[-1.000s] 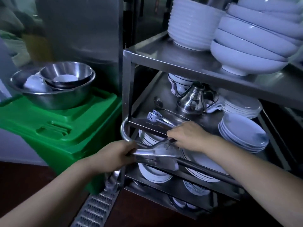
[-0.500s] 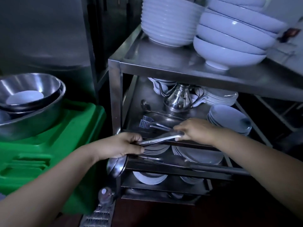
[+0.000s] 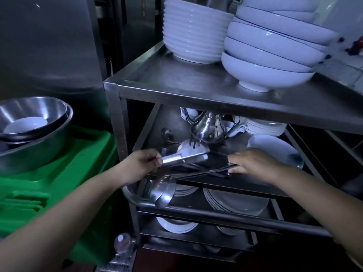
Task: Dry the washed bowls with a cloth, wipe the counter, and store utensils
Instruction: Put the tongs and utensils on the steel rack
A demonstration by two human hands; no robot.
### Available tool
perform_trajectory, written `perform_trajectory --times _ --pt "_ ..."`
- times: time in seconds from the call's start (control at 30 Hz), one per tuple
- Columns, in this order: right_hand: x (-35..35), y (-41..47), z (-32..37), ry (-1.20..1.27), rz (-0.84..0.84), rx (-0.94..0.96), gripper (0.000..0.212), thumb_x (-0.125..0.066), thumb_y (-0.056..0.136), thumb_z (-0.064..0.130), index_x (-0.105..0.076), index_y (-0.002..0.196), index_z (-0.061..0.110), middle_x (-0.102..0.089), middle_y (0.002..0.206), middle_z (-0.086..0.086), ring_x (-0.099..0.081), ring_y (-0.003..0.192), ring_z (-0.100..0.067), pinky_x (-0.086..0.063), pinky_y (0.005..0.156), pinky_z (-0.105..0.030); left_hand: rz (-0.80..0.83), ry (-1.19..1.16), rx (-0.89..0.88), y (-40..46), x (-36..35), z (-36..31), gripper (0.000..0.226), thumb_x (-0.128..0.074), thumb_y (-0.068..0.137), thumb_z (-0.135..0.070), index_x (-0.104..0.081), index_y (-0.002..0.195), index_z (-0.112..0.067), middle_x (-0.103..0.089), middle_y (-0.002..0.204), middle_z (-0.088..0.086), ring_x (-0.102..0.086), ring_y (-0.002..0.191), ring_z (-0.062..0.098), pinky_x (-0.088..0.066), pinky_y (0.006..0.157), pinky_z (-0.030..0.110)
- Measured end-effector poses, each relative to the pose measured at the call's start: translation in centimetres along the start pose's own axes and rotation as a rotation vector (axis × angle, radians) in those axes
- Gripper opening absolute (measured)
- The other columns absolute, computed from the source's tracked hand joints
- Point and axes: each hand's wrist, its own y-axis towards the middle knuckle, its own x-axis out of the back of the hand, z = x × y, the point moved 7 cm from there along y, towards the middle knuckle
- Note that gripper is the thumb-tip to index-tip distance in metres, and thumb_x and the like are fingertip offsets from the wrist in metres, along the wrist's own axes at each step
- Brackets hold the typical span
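A flat metal turner (image 3: 184, 157) is pinched at its handle end by the left hand (image 3: 144, 163). It lies sideways over the second shelf (image 3: 255, 190), blade toward the right hand (image 3: 253, 162), whose fingers curl on a ladle (image 3: 163, 193) handle.

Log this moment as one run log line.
step: storing utensils | left hand: grips tongs | right hand: holds ladle handle | place: rack second shelf

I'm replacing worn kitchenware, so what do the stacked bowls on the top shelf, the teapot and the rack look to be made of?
The stacked bowls look like glazed white ceramic: smooth with soft highlights. The teapot looks like polished steel, with mirror-like reflections. The rack looks like brushed stainless steel: dull grey sheen.
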Motion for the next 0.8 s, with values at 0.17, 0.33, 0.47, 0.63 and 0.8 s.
perform_trajectory --times 0.17,0.33,0.47,0.63,0.8 --pt "-0.5 -2.0 -3.2 -0.029 -0.145 -0.034 0.031 -0.078 0.078 0.03 -0.053 0.068 0.013 -0.054 0.06 0.001 -0.052 0.055 -0.021 -0.023 0.055 -0.024 -0.364 0.215 -0.022 -0.3 1.4 -0.1 0.017 -0.06 0.088 -0.03 -0.058 0.072 -0.025 -0.055 0.059 -0.004 -0.051 0.058 0.018 -0.045 0.062 0.036" --pt "-2.9 -2.3 -6.7 0.045 -0.185 -0.214 0.024 -0.071 0.085 0.025 -0.056 0.075 0.009 -0.06 0.07 -0.011 -0.059 0.068 -0.03 -0.032 0.057 -0.032 -0.682 0.319 0.037 -3.1 1.8 0.1 0.016 -0.057 0.083 -0.036 -0.055 0.074 -0.024 -0.056 0.057 -0.001 -0.055 0.056 0.015 -0.042 0.052 0.03" --pt "-4.9 -0.3 -6.8 0.07 -0.238 -0.331 0.021 -0.066 0.09 0.024 -0.054 0.078 0.01 -0.06 0.072 -0.015 -0.06 0.07 -0.034 -0.037 0.059 -0.035 -0.755 0.3 0.124 -4.6 1.5 0.9 0.013 -0.059 0.087 -0.029 -0.055 0.075 -0.027 -0.058 0.058 -0.004 -0.054 0.057 0.01 -0.041 0.053 0.03" --pt "-6.7 3.2 -5.6 0.058 -0.218 -0.444 0.029 -0.052 0.096 0.037 -0.056 0.094 0.008 -0.067 0.088 -0.013 -0.064 0.08 -0.032 -0.034 0.058 -0.032 -0.732 0.215 0.173 -5.6 1.1 2.1 0.016 -0.057 0.087 -0.027 -0.055 0.072 -0.031 -0.062 0.056 -0.007 -0.056 0.051 0.007 -0.046 0.054 0.033" --pt "-8.1 5.4 -5.0 0.089 -0.155 -0.481 0.026 -0.047 0.098 0.039 -0.044 0.087 0.016 -0.065 0.098 -0.011 -0.062 0.091 -0.027 -0.031 0.062 -0.03 -0.765 0.2 0.192 -6.7 1.1 2.7 0.019 -0.061 0.086 -0.024 -0.057 0.069 -0.032 -0.06 0.056 -0.009 -0.052 0.048 0.005 -0.038 0.047 0.025"
